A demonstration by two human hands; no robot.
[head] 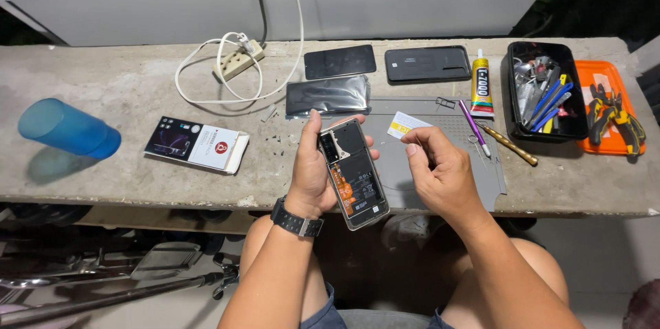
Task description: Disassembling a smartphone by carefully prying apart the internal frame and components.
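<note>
My left hand (311, 176) holds an opened smartphone (353, 172) with its back cover off, so the battery and orange flex cable show. It is tilted over the front edge of the concrete bench (137, 81). A black watch sits on that wrist. My right hand (440, 174) hovers just right of the phone with thumb and fingers pinched together; whether something tiny is between them I cannot tell. Both hands are above a grey work mat (474, 184).
On the bench lie a blue cup (67, 128) on its side, a small box (196, 143), a power strip (238, 59) with white cable, dark phone panels (327, 95), a glue tube (480, 86), a purple tool (474, 127), a black tool tray (543, 88) and an orange tray (608, 112) with pliers.
</note>
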